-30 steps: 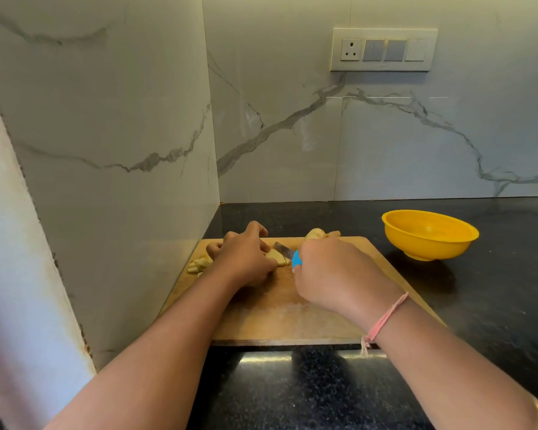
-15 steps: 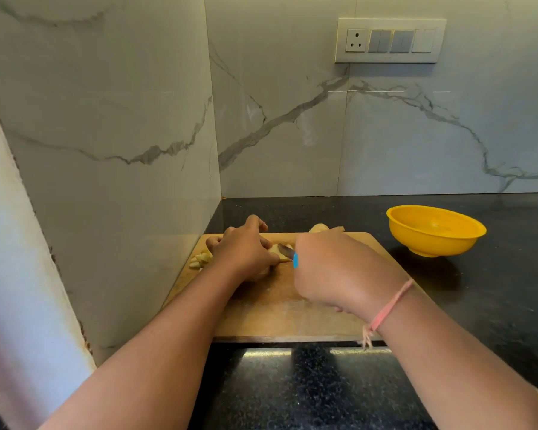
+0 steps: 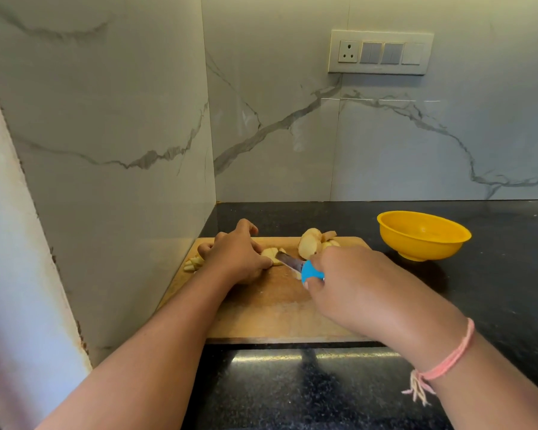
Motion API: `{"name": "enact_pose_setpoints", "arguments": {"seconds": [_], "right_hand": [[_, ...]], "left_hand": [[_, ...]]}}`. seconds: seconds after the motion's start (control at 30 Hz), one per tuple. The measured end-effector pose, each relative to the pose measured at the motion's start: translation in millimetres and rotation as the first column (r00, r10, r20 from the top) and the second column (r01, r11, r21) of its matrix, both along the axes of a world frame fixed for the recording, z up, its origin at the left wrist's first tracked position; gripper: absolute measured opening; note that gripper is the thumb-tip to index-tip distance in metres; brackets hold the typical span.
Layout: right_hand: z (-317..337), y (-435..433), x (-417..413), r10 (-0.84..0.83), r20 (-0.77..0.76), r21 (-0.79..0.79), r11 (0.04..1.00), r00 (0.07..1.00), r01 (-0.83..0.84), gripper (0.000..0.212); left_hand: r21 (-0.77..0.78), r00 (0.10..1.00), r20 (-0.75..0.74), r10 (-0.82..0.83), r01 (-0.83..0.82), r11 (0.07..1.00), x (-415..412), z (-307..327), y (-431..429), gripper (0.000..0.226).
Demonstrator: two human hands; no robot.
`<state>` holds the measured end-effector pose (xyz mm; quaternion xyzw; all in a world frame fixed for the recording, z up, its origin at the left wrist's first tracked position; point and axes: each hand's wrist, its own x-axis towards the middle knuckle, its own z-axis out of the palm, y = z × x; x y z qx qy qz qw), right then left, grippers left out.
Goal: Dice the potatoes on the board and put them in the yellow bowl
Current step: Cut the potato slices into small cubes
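Note:
A wooden cutting board lies on the black counter. My left hand holds down a potato piece near the board's far left. My right hand grips a blue-handled knife, and its blade meets that potato piece. Larger potato pieces sit at the board's far edge, above my right hand. Small cut pieces lie at the board's left edge. The yellow bowl stands on the counter to the right of the board, with nothing visible inside it.
Marble walls close off the left side and the back; the board sits in that corner. A switch panel is mounted on the back wall. The black counter extends to the right and toward me.
My right hand has moved right and toward me with the knife, uncovering the larger potato pieces at the board's far edge. My left hand stays on the potato piece.

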<state>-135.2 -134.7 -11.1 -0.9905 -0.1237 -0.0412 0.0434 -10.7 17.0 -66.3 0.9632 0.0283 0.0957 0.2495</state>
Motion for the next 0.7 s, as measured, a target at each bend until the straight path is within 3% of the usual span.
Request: {"name": "enact_pose_setpoints", "arguments": {"seconds": [0.1, 0.4, 0.7], "right_hand": [[-1.5, 6.3, 7.3, -0.017, 0.038, 0.059, 0.998, 0.999, 0.015, 0.029], [-6.4, 26.5, 30.9, -0.072, -0.048, 0.011, 0.997, 0.996, 0.072, 0.025], [9.6, 26.2, 32.5, 0.043, -0.085, 0.040, 0.998, 0.995, -0.040, 0.030]], "left_hand": [[-0.018, 1.000, -0.015, 0.012, -0.012, 1.000, 2.6, -1.5, 2.0, 0.056], [-0.046, 1.000, -0.019, 0.017, -0.017, 0.999, 8.4, -4.4, 3.3, 0.054], [-0.100, 0.999, -0.040, 0.014, -0.018, 0.995, 15.1, -7.2, 5.4, 0.049]]}}
